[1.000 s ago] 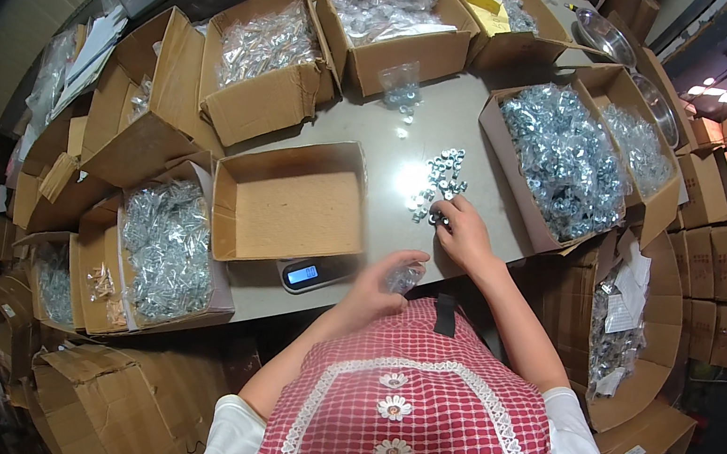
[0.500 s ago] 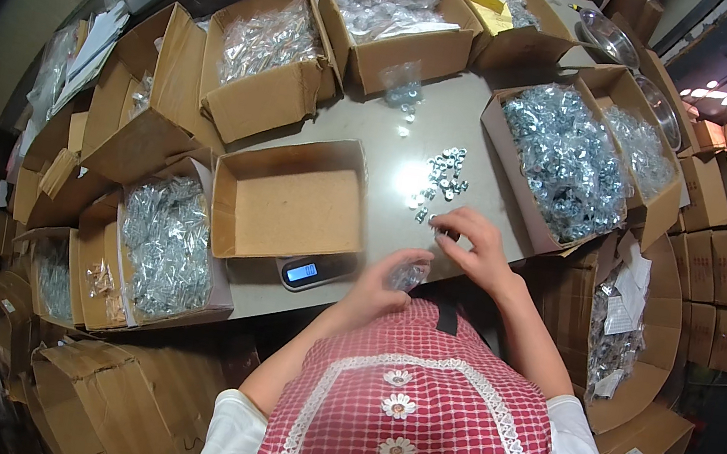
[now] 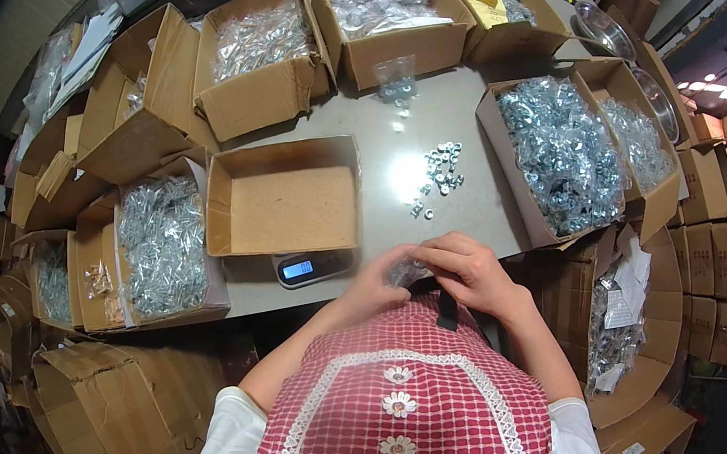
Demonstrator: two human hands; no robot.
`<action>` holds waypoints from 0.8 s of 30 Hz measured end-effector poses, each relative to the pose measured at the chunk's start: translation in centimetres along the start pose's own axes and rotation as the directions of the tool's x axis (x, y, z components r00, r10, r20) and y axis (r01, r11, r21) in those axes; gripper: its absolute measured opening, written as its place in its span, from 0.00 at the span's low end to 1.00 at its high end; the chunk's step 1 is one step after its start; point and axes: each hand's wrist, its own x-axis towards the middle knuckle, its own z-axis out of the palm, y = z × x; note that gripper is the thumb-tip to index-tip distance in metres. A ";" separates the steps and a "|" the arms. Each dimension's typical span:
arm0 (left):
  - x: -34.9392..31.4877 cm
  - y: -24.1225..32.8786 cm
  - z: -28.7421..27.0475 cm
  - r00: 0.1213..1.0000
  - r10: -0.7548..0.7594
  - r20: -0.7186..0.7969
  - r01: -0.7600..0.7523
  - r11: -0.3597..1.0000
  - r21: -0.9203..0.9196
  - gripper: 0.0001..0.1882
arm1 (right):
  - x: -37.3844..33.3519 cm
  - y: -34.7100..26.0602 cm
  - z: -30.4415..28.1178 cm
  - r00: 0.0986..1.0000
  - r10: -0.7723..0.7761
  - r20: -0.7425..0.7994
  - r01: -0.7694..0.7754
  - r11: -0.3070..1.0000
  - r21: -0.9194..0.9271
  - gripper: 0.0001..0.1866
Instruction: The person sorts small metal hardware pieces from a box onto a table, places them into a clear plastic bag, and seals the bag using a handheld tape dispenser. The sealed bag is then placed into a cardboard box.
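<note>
My left hand point(image 3: 375, 288) is closed round a small clear plastic bag point(image 3: 404, 271) at the table's front edge. The fingers of my right hand point(image 3: 476, 275) are pinched together at the bag's mouth. Whatever they hold is hidden behind the fingers. Just beyond my hands, a loose scatter of small shiny metal pieces point(image 3: 442, 171) lies on the grey table point(image 3: 370, 128). To the left, a shallow open cardboard box point(image 3: 284, 207) rests on a digital scale point(image 3: 313, 269) with a lit display.
A carton heaped with silvery bagged parts point(image 3: 560, 154) stands right of the scatter. Further cartons of bagged parts point(image 3: 265, 40) line the back and left. Another clear bag with metal pieces point(image 3: 395, 85) lies by the back cartons. Metal bowls point(image 3: 604, 29) sit at the far right.
My right hand has moved from the edge of the scattered pieces back toward me, to the bag in my left hand. The nearest part of the scatter looks thinner.
</note>
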 end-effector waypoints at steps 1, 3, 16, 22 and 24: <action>0.0 0.1 0.0 1.000 0.024 -0.003 -0.024 1.000 0.011 0.42 | -0.3 0.4 0.1 1.000 0.010 0.005 -0.010 1.000 0.008 0.19; 0.1 0.2 0.1 0.997 0.073 -0.012 -0.073 0.997 0.032 0.41 | -0.2 2.0 0.5 0.986 0.128 -0.110 -0.132 0.991 -0.028 0.19; -0.5 1.2 0.4 0.998 -0.056 -0.021 0.055 0.998 -0.034 0.42 | 3.7 11.6 4.3 0.954 0.266 -0.136 -0.293 0.925 -0.243 0.15; -0.8 0.6 0.2 0.998 0.009 -0.057 -0.009 1.000 0.009 0.42 | 2.9 6.4 1.3 0.982 0.161 -0.101 -0.164 0.986 -0.027 0.12; -0.7 0.4 0.1 0.996 0.056 -0.064 -0.055 0.998 0.019 0.42 | 2.0 3.8 -0.1 0.998 0.058 -0.012 -0.057 0.998 0.018 0.14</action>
